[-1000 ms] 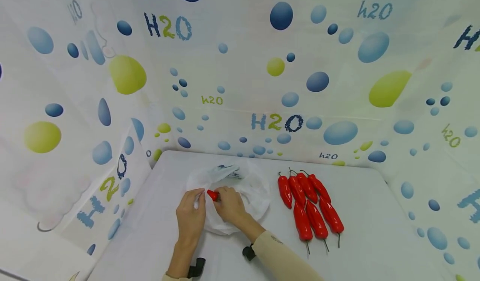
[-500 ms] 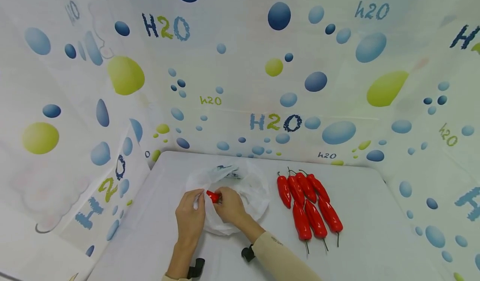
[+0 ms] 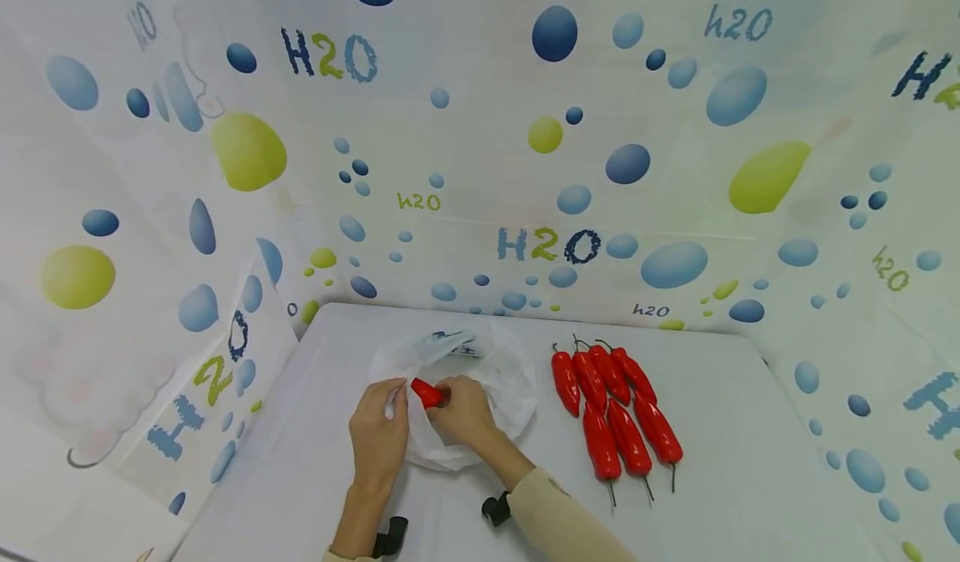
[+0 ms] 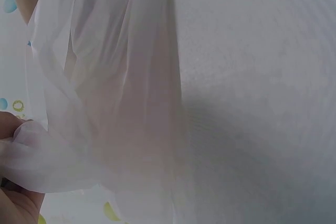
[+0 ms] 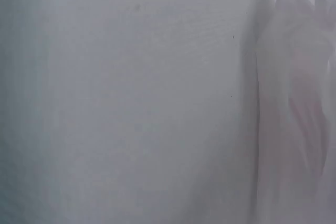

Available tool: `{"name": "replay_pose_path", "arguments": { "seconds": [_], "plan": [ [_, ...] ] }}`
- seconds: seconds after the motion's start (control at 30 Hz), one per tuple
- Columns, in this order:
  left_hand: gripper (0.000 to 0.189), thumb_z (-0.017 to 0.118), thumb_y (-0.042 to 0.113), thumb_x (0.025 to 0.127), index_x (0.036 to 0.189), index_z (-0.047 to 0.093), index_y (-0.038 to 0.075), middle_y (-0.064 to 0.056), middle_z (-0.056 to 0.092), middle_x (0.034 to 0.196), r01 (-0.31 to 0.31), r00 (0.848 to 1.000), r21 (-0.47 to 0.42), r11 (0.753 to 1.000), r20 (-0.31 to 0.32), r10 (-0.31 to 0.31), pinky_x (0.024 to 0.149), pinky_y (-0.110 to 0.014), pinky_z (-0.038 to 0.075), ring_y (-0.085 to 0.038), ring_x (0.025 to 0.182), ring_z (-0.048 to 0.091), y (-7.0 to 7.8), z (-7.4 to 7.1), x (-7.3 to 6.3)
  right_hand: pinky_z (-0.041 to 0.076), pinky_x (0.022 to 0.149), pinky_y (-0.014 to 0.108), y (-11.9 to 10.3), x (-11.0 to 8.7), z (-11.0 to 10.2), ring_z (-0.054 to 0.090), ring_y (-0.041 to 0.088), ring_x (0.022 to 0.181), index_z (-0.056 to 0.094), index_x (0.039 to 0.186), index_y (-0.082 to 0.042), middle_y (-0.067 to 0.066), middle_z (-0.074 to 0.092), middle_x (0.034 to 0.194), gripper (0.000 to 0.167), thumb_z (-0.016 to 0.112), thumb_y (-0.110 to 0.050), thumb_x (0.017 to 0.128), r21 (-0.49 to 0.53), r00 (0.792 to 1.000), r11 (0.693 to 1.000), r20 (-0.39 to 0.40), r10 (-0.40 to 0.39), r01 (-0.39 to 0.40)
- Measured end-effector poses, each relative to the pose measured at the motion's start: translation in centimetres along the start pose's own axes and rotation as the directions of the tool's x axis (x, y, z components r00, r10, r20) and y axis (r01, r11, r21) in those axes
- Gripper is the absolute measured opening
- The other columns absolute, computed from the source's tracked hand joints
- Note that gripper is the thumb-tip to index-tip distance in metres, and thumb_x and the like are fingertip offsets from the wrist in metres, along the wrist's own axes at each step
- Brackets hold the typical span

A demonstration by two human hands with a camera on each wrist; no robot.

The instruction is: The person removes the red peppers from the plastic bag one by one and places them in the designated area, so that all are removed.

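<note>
A white, thin plastic bag [image 3: 510,378] lies spread with its mouth up on the table. My left hand [image 3: 378,433] pinches the left edge of the bag's mouth between thumb and fingers; the left wrist view shows the film [image 4: 31,153] drawn taut from the fingertips. My right hand [image 3: 461,412] holds a red chili pepper [image 3: 427,393] over the bag's opening, its red end pointing toward the left hand. Part of that pepper is covered by the right fingers. In the right wrist view only the bag's side [image 5: 294,103] and table surface show.
Several red peppers [image 3: 628,437] with stems lie in two rows on the white table [image 3: 735,429], right of the bag. Patterned curtain walls [image 3: 465,145] stand behind and at both sides. Dark wrist-camera mounts [image 3: 495,509] sit below the forearms.
The right hand has shifted very slightly, and more of the red pepper now shows past its fingers. The left hand keeps its pinch on the bag. The head view has drifted a little.
</note>
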State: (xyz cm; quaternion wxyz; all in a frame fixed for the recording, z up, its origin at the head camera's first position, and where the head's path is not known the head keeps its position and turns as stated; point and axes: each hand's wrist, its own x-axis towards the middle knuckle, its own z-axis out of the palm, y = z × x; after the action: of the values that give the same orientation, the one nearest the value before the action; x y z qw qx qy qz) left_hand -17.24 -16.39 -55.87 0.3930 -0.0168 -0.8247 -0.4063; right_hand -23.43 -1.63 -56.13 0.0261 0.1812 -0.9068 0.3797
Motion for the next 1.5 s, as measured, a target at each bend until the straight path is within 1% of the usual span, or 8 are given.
{"name": "replay_pose_path", "arguments": {
  "seconds": [0.07,0.3,0.37,0.67,0.9,1.07,1.3,1.5],
  "plan": [
    [0.018,0.072,-0.003,0.094,0.111,0.076,0.0,-0.011,0.074,0.109,-0.007,1.0,0.0,1.0,-0.005,0.007,0.101,-0.005,0.04,-0.027,0.106,0.072,0.0,0.1,0.0,0.049,0.064,0.019,0.1,0.0,-0.1,0.055,0.006,0.072,0.079,0.107,-0.004,-0.002,0.065,0.083,0.029,0.086,-0.018,0.082,-0.003,1.0,1.0,-0.011,0.001,-0.001],
    [0.021,0.075,-0.009,0.089,0.108,0.076,-0.001,-0.013,0.074,0.105,-0.062,0.997,0.011,0.998,-0.042,0.062,0.1,-0.003,0.039,-0.03,0.101,0.073,0.0,0.1,0.0,0.051,0.064,0.02,0.0,-0.4,-0.6,0.058,0.006,0.072,0.079,0.106,-0.004,-0.001,0.069,0.085,0.031,0.089,-0.019,0.081,0.009,0.999,1.0,-0.034,0.014,-0.013],
    [0.021,0.075,-0.01,0.089,0.108,0.076,-0.002,-0.013,0.074,0.105,-0.064,0.997,0.008,0.998,-0.046,0.064,0.1,-0.003,0.039,-0.03,0.1,0.073,0.0,0.1,0.1,0.052,0.065,0.02,0.0,-0.6,-0.8,0.059,0.006,0.073,0.079,0.106,-0.004,-0.001,0.07,0.085,0.031,0.089,-0.02,0.081,0.022,0.999,0.999,-0.036,0.026,-0.025],
    [0.02,0.074,-0.009,0.09,0.108,0.076,-0.001,-0.013,0.075,0.106,-0.048,0.998,0.006,0.999,-0.05,0.048,0.101,-0.003,0.039,-0.031,0.101,0.073,0.1,0.2,0.1,0.055,0.065,0.023,0.3,-1.3,-1.2,0.061,0.006,0.071,0.079,0.105,-0.004,-0.001,0.074,0.085,0.028,0.087,-0.018,0.083,0.106,0.997,0.993,-0.061,0.049,-0.042],
    [0.019,0.074,-0.004,0.093,0.111,0.076,0.0,-0.012,0.075,0.109,-0.016,1.0,0.007,1.0,-0.014,0.016,0.101,-0.003,0.039,-0.029,0.105,0.072,0.1,0.1,0.0,0.056,0.067,0.024,0.1,-2.1,-2.1,0.059,0.007,0.072,0.079,0.108,-0.005,-0.001,0.073,0.087,0.032,0.089,-0.02,0.082,0.12,0.992,0.99,-0.094,0.08,-0.068],
    [0.019,0.073,-0.005,0.093,0.111,0.076,0.0,-0.013,0.075,0.109,-0.014,1.0,0.01,1.0,-0.005,0.014,0.101,-0.004,0.039,-0.029,0.105,0.072,0.2,0.1,0.0,0.057,0.07,0.024,0.0,-2.6,-2.6,0.059,0.008,0.072,0.079,0.11,-0.005,0.0,0.074,0.088,0.032,0.088,-0.021,0.083,0.122,0.989,0.989,-0.113,0.091,-0.077],
    [0.018,0.072,-0.004,0.094,0.111,0.076,0.0,-0.013,0.075,0.109,-0.011,1.0,0.013,1.0,-0.001,0.011,0.102,-0.004,0.039,-0.028,0.105,0.072,0.2,0.0,0.0,0.057,0.068,0.023,-0.1,-2.9,-2.9,0.06,0.007,0.073,0.079,0.109,-0.005,0.0,0.074,0.089,0.032,0.089,-0.021,0.083,0.139,0.989,0.987,-0.119,0.093,-0.076],
    [0.018,0.073,-0.003,0.094,0.111,0.076,0.0,-0.013,0.075,0.109,-0.013,1.0,0.018,1.0,0.001,0.013,0.102,-0.004,0.038,-0.029,0.105,0.072,0.2,0.0,0.1,0.057,0.068,0.024,0.0,-3.2,-3.2,0.06,0.007,0.072,0.078,0.109,-0.004,0.002,0.075,0.088,0.032,0.088,-0.019,0.084,0.171,0.988,0.983,-0.124,0.095,-0.073]
  ]
}}
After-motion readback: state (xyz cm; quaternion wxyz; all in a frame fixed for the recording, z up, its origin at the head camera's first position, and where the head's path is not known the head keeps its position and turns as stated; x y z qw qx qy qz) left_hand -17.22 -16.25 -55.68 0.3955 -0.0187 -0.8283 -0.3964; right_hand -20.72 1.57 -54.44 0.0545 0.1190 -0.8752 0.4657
